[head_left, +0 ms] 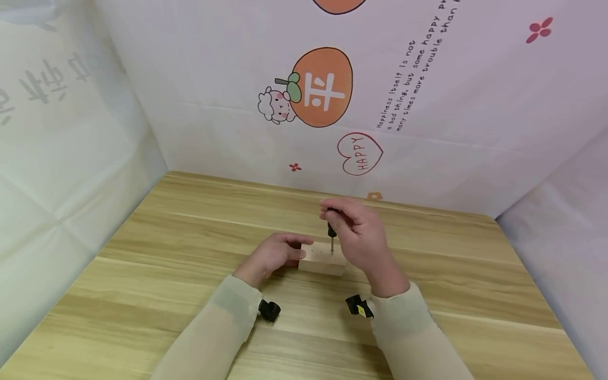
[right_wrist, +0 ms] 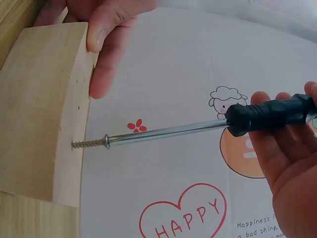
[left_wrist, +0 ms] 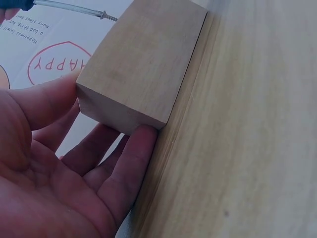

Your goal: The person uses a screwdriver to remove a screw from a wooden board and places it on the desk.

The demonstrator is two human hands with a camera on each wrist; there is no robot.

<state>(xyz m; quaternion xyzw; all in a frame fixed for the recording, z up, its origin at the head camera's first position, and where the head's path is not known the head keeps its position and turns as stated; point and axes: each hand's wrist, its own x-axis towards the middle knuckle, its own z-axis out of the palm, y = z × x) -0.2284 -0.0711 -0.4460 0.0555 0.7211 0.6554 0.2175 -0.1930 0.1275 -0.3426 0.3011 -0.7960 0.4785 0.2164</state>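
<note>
A pale wooden block (head_left: 320, 268) lies on the table, with a few small holes in its top face. My left hand (head_left: 275, 253) holds the block's left end between thumb and fingers. In my right hand (head_left: 363, 237) is a screwdriver (right_wrist: 168, 133) with a dark handle, the fingers curled round that handle. The screwdriver stands nearly upright over the right part of the block. Its tip meets the head of a screw (right_wrist: 90, 144), whose point is at the block's top face while most of the thread shows. The left wrist view also catches the screw and the shaft behind the block.
Under the block is a wood-grain table (head_left: 190, 253). A white printed sheet (head_left: 228, 126) rises behind it, and white sheets hang at both sides. Black wrist mounts (head_left: 269, 310) sit at both cuffs.
</note>
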